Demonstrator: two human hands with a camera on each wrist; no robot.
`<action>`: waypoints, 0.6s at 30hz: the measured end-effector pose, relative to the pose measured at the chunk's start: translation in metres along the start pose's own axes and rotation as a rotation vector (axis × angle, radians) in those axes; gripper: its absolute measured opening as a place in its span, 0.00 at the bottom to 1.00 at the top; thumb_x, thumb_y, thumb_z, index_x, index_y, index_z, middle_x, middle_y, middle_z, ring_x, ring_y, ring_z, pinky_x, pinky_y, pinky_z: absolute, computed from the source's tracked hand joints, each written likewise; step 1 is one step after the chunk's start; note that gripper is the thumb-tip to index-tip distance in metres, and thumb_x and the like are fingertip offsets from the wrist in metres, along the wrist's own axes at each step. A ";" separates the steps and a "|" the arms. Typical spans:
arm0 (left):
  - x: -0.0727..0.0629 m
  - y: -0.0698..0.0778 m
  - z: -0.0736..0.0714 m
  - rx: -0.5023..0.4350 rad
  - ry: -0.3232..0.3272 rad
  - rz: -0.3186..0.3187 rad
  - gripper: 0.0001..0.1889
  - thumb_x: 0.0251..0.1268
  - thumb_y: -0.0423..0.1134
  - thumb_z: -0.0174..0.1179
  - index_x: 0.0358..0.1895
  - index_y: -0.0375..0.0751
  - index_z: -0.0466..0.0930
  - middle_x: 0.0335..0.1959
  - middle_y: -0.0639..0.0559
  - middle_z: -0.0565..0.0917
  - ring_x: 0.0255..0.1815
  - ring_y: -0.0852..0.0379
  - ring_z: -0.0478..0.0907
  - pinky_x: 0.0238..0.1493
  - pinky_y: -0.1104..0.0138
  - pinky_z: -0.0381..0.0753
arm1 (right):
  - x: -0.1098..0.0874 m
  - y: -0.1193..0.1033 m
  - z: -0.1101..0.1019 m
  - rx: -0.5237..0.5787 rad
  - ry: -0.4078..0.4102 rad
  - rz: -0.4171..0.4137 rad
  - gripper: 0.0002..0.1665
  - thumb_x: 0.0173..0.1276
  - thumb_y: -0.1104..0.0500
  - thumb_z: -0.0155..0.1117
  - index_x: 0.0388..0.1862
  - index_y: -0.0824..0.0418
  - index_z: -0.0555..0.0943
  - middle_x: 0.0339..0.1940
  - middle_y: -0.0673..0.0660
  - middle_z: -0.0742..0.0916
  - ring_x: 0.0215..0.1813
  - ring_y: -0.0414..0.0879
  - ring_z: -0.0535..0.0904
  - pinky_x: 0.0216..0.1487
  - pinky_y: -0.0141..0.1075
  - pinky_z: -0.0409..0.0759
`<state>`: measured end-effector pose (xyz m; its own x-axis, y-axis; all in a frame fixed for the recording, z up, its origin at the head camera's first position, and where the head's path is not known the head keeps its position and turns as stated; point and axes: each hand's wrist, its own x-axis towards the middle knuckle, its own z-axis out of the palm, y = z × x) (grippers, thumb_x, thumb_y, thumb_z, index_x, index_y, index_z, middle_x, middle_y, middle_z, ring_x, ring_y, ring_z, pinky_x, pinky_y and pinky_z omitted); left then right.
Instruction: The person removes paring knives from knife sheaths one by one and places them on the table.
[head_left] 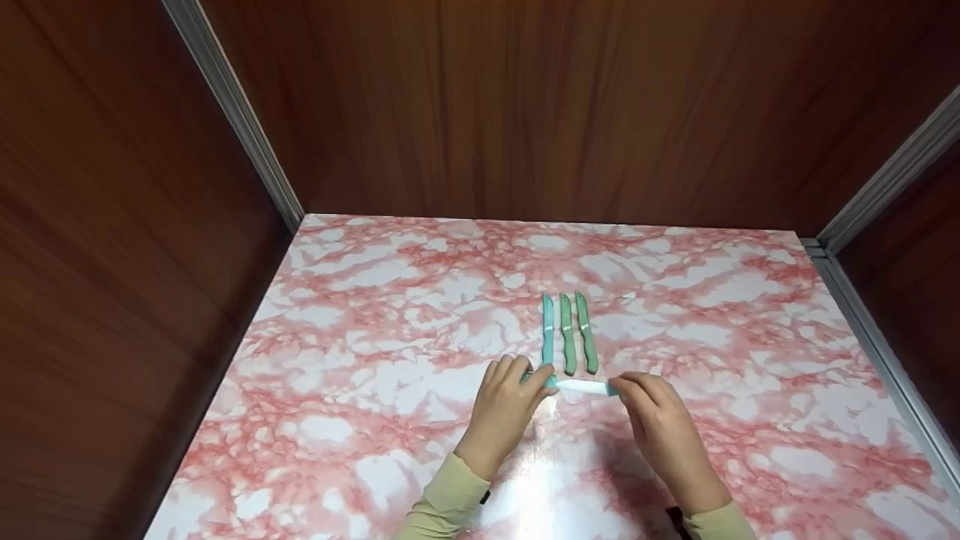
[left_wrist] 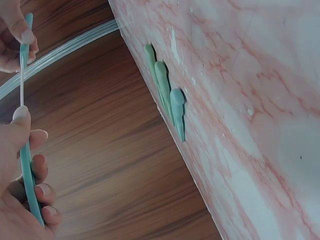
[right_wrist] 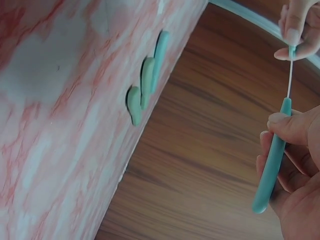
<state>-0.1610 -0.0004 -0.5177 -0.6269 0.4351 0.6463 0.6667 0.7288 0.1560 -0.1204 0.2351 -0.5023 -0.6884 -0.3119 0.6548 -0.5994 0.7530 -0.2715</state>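
Note:
A teal knife with a white blade (head_left: 583, 387) stretches between both hands, the blade bare in the middle between two teal end pieces. My left hand (head_left: 508, 394) grips one teal piece (left_wrist: 27, 170), thumb on top and fingers curled beneath. On the other side, my right hand (head_left: 660, 416) holds the second teal piece (right_wrist: 272, 165) between thumb and curled fingers. I cannot tell which piece is the handle and which the blade cover. Just beyond the hands lie a light teal knife (head_left: 548, 330) and two green knives (head_left: 568, 341), (head_left: 587, 341), side by side on the table.
The table (head_left: 360, 315) has a red and white marbled top. Brown wood-grain panels stand at the back (head_left: 480, 112) and sides, with grey metal strips (head_left: 240, 112) at the corners.

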 end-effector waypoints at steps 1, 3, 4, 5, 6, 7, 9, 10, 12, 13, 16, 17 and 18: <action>0.000 0.000 0.000 -0.005 -0.006 -0.008 0.15 0.65 0.50 0.56 0.50 0.50 0.80 0.34 0.55 0.69 0.32 0.58 0.61 0.36 0.68 0.63 | 0.000 0.000 0.000 -0.002 0.002 0.002 0.24 0.53 0.78 0.68 0.49 0.63 0.81 0.48 0.56 0.81 0.49 0.50 0.76 0.53 0.32 0.70; 0.000 -0.001 -0.001 -0.011 -0.011 -0.013 0.15 0.66 0.50 0.56 0.51 0.50 0.80 0.34 0.55 0.69 0.32 0.58 0.61 0.36 0.68 0.63 | 0.000 0.000 -0.001 -0.005 0.001 0.005 0.25 0.53 0.78 0.69 0.49 0.63 0.81 0.49 0.56 0.81 0.49 0.50 0.76 0.53 0.32 0.70; 0.000 -0.002 0.000 -0.019 -0.014 -0.016 0.15 0.66 0.50 0.56 0.51 0.49 0.80 0.34 0.55 0.69 0.32 0.58 0.61 0.36 0.68 0.63 | 0.000 0.000 -0.001 -0.007 -0.002 0.007 0.25 0.53 0.78 0.69 0.50 0.63 0.81 0.49 0.56 0.81 0.49 0.50 0.76 0.52 0.33 0.70; 0.000 -0.002 0.000 -0.026 -0.014 -0.020 0.15 0.66 0.50 0.56 0.51 0.49 0.80 0.34 0.55 0.69 0.32 0.58 0.61 0.36 0.67 0.63 | 0.001 0.000 -0.001 -0.008 -0.004 0.010 0.25 0.53 0.78 0.69 0.50 0.63 0.81 0.49 0.56 0.81 0.49 0.50 0.76 0.52 0.33 0.71; 0.000 -0.002 0.000 -0.033 -0.011 -0.022 0.16 0.66 0.50 0.56 0.51 0.49 0.80 0.34 0.54 0.69 0.32 0.57 0.61 0.37 0.67 0.64 | 0.001 0.000 -0.002 -0.009 -0.007 0.011 0.25 0.52 0.78 0.69 0.50 0.63 0.81 0.49 0.56 0.81 0.49 0.50 0.76 0.52 0.34 0.71; 0.000 -0.002 0.000 -0.041 -0.011 -0.026 0.16 0.67 0.51 0.56 0.51 0.49 0.80 0.34 0.54 0.69 0.32 0.57 0.61 0.37 0.67 0.64 | 0.001 0.000 -0.002 -0.008 -0.010 0.014 0.25 0.52 0.78 0.69 0.50 0.63 0.80 0.48 0.56 0.81 0.49 0.51 0.76 0.51 0.35 0.71; 0.000 -0.002 -0.001 -0.063 -0.009 -0.038 0.15 0.69 0.50 0.54 0.51 0.48 0.81 0.34 0.54 0.69 0.32 0.57 0.61 0.37 0.67 0.64 | 0.000 0.000 -0.002 -0.008 -0.014 0.019 0.25 0.52 0.78 0.69 0.49 0.64 0.80 0.48 0.57 0.81 0.49 0.51 0.76 0.51 0.36 0.72; 0.000 -0.002 0.000 -0.070 -0.009 -0.043 0.15 0.70 0.49 0.53 0.51 0.48 0.81 0.34 0.54 0.69 0.32 0.57 0.61 0.37 0.67 0.64 | 0.000 0.001 -0.003 -0.009 -0.016 0.021 0.25 0.51 0.79 0.69 0.49 0.64 0.80 0.48 0.57 0.81 0.48 0.51 0.76 0.50 0.37 0.72; 0.000 -0.002 -0.001 -0.077 -0.014 -0.052 0.15 0.73 0.47 0.50 0.52 0.47 0.81 0.34 0.53 0.69 0.33 0.57 0.61 0.37 0.68 0.64 | -0.001 0.001 -0.003 -0.008 -0.023 0.030 0.25 0.51 0.79 0.68 0.49 0.64 0.80 0.48 0.57 0.80 0.48 0.52 0.76 0.50 0.37 0.72; 0.000 -0.002 -0.001 -0.079 -0.018 -0.055 0.15 0.74 0.46 0.48 0.52 0.46 0.81 0.34 0.53 0.69 0.33 0.57 0.61 0.37 0.68 0.64 | -0.001 0.001 -0.004 -0.004 -0.028 0.036 0.25 0.52 0.79 0.68 0.49 0.64 0.80 0.48 0.57 0.80 0.48 0.52 0.76 0.50 0.38 0.72; -0.001 -0.003 0.000 -0.068 -0.028 -0.058 0.15 0.75 0.44 0.47 0.52 0.44 0.80 0.34 0.54 0.69 0.33 0.58 0.61 0.37 0.69 0.64 | -0.002 0.001 -0.004 -0.003 -0.051 0.059 0.24 0.54 0.78 0.67 0.50 0.64 0.80 0.49 0.58 0.80 0.49 0.52 0.75 0.51 0.39 0.72; -0.001 -0.003 0.000 -0.063 -0.033 -0.057 0.15 0.75 0.44 0.47 0.52 0.43 0.80 0.34 0.54 0.69 0.33 0.58 0.61 0.37 0.69 0.63 | -0.002 0.000 -0.004 -0.002 -0.059 0.069 0.23 0.55 0.78 0.67 0.50 0.64 0.80 0.49 0.58 0.80 0.49 0.52 0.75 0.51 0.39 0.73; -0.001 -0.003 0.000 -0.058 -0.035 -0.056 0.14 0.75 0.44 0.47 0.51 0.42 0.79 0.34 0.54 0.68 0.33 0.58 0.60 0.36 0.70 0.63 | -0.002 0.000 -0.004 0.002 -0.067 0.078 0.23 0.56 0.77 0.66 0.50 0.64 0.80 0.49 0.57 0.80 0.49 0.52 0.75 0.51 0.39 0.73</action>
<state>-0.1624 -0.0027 -0.5184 -0.6769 0.4135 0.6090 0.6518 0.7212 0.2347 -0.1180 0.2378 -0.5008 -0.7591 -0.2903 0.5826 -0.5433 0.7756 -0.3213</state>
